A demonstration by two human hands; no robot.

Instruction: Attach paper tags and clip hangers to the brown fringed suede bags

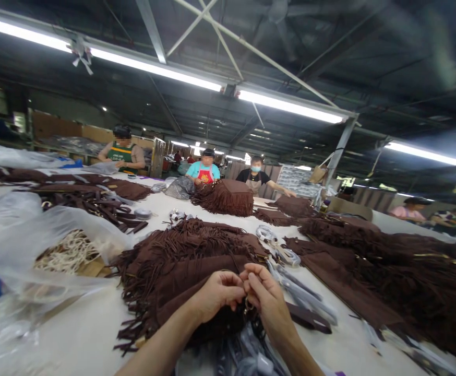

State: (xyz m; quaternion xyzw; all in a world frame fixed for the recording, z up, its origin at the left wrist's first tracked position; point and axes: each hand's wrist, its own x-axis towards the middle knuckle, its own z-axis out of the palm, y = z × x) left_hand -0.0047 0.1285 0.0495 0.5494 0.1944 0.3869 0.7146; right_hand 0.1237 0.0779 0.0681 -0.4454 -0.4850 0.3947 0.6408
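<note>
My left hand [225, 292] and my right hand [262, 292] meet above a brown fringed suede bag [189, 277] on the table. Both are closed in a pinch, fingertips together. What sits between the fingers is too small and covered to make out. Just under the fingertips hangs a small gold-coloured metal clasp [247, 308]. Beneath my wrists lies a bundle of plastic-wrapped straps [247, 350]. To the right of my right hand, a brown strap [310, 318] rests on the white table [75, 334].
Piles of brown fringed bags [369, 271] lie at the right, with another stack [228, 196] farther back. Wrapped straps [302, 292] lie beside my right hand. At left are clear plastic bags [95, 224] and white cord [69, 253]. Several co-workers [123, 154] are across the table.
</note>
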